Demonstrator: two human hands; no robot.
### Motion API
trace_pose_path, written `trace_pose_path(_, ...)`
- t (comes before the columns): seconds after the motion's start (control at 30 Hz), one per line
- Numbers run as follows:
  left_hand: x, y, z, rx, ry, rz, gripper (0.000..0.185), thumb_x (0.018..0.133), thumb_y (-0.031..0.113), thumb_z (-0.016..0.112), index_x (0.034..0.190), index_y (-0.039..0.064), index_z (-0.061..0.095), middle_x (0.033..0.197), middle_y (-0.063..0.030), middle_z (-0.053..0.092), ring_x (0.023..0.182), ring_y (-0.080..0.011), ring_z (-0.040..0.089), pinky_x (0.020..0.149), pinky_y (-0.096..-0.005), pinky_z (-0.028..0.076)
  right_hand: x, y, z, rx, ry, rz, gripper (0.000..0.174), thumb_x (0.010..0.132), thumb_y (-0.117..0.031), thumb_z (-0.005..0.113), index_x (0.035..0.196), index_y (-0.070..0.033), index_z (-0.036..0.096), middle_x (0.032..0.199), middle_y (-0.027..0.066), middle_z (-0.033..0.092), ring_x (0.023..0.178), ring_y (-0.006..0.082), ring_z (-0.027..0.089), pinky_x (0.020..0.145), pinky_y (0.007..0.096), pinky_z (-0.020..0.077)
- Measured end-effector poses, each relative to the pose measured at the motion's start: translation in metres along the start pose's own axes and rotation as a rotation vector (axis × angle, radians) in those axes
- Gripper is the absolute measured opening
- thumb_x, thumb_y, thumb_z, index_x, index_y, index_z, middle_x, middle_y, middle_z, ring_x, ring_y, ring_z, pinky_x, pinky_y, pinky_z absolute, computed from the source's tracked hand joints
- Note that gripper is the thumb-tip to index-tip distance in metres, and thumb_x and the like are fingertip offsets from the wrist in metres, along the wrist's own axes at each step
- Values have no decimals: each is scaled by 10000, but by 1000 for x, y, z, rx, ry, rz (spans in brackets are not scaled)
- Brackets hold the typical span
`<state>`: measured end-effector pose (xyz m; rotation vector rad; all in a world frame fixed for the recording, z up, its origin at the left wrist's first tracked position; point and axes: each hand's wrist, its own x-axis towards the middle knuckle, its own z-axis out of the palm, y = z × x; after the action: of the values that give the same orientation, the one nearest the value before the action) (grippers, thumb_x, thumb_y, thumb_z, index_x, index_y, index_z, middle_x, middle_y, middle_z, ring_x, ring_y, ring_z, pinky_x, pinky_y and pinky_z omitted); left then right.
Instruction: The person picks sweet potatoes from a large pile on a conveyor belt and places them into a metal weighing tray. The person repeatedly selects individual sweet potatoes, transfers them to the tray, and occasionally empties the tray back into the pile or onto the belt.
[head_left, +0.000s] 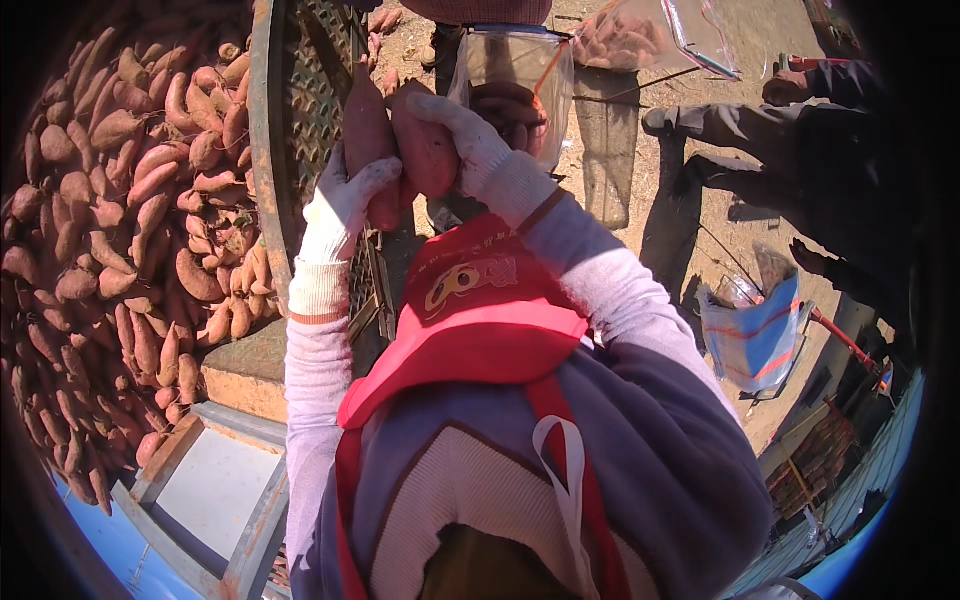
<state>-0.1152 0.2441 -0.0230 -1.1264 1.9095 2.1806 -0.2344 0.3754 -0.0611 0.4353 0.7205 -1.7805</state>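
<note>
My left hand (346, 193), in a white knit glove, grips a long sweet potato (369, 124), its thumb lying across the skin. In my right hand (466, 135), also gloved, is a second, plumper sweet potato (426, 146). The two roots are held side by side, touching or nearly so. Part of another root seems to show between or below them, but the hands and roots hide it. Just beyond my right hand hangs a clear plastic bag (559, 112) with an orange stripe. Several sweet potatoes (510, 112) are inside it.
A large heap of sweet potatoes (150, 180) lies left, behind a rusty metal rail (268, 150). Another filled bag (622, 37) stands at top right. A person (810, 150) stands at right, near a blue-and-white striped bag (754, 330). My red apron (480, 292) hangs below my hands.
</note>
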Motion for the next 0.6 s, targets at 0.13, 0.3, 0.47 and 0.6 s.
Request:
trace_pose_path(0.13,73,-27,72,306,-224,-214,748,811,443,734,1378,30,474,1199,-93,629,1060,-154,601,913,-283,475,2,-53,-76,72,216,-81,487,816,-345,759,1161,-39,601,1093,83,659,936,206,649,827,354,556)
trace_pose_path(0.3,123,-69,114,772,-154,-164,908,773,590,680,1451,66,379,1234,-190,620,1104,-276,624,941,-337,476,45,-92,-141,-284,350,11,562,840,-413,718,1265,-87,548,1145,125,644,958,272,648,842,434,562)
trace_pose_path(0.47,69,-48,74,710,-67,-119,652,767,514,669,1239,68,607,1064,-157,683,1000,-269,661,881,-352,499,67,-81,-170,-825,577,205,704,767,-608,657,1307,-172,535,1242,78,536,1049,300,525,864,524,440)
trace_pose_path(0.6,-6,16,-12,394,-91,-160,485,855,417,661,1208,85,635,968,-60,693,834,-112,639,772,-260,499,77,-60,-125,-841,397,294,547,772,-544,698,1181,-195,600,975,13,602,912,191,572,754,417,461)
